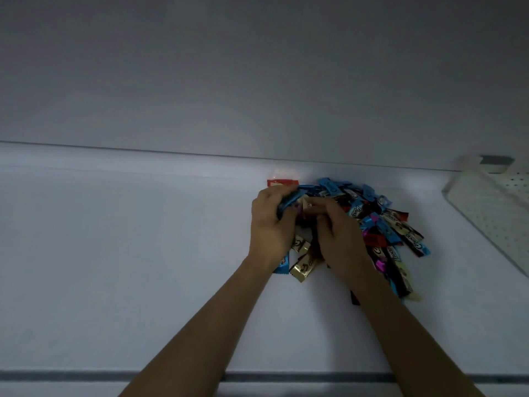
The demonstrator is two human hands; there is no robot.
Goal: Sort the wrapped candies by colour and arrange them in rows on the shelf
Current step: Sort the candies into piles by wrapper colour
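Observation:
A heap of wrapped candies (383,224) in blue, red, purple, gold and cream lies on the white shelf (128,267), right of centre near the back wall. My left hand (269,224) rests on the heap's left side, curled around several blue candies (289,200). My right hand (340,233) lies over the heap's middle, its fingertips pinching at a pale wrapper beside the left hand. Gold candies (303,267) show below and between the hands. One red candy (282,182) lies apart against the back wall.
A white perforated bracket or divider (492,204) slants across the shelf's right end. The shelf's front edge carries a grey strip (86,376). The light is dim.

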